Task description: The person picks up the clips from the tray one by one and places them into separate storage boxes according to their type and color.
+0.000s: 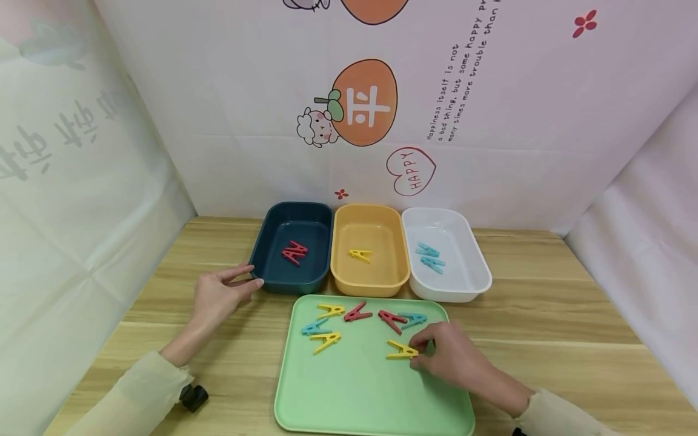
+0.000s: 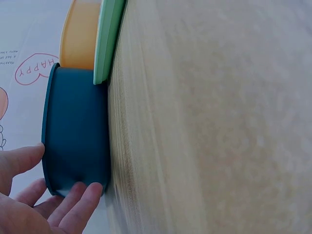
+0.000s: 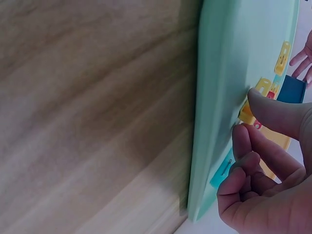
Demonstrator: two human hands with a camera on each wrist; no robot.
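Observation:
My right hand (image 1: 452, 357) pinches the end of a yellow clothespin (image 1: 400, 350) between thumb and forefinger, over the green tray (image 1: 354, 393). In the right wrist view the other fingers curl beneath. My left hand (image 1: 220, 293) touches the near left corner of the dark blue bin (image 1: 289, 287) with fairly straight, spread fingers; the left wrist view shows its thumb at the rim. Other clothespins on the tray's far half are two yellow, two blue and two red, including a red one (image 1: 357, 312) and a blue one (image 1: 413, 320) near its far edge.
The yellow bin (image 1: 371, 289) and white bin (image 1: 449, 293) stand right of the dark blue one. Red clothespins (image 1: 294, 251) lie in the blue bin, a yellow clothespin (image 1: 361, 255) in the yellow, blue clothespins (image 1: 432, 263) in the white. A printed cloth (image 1: 262, 145) hangs behind.

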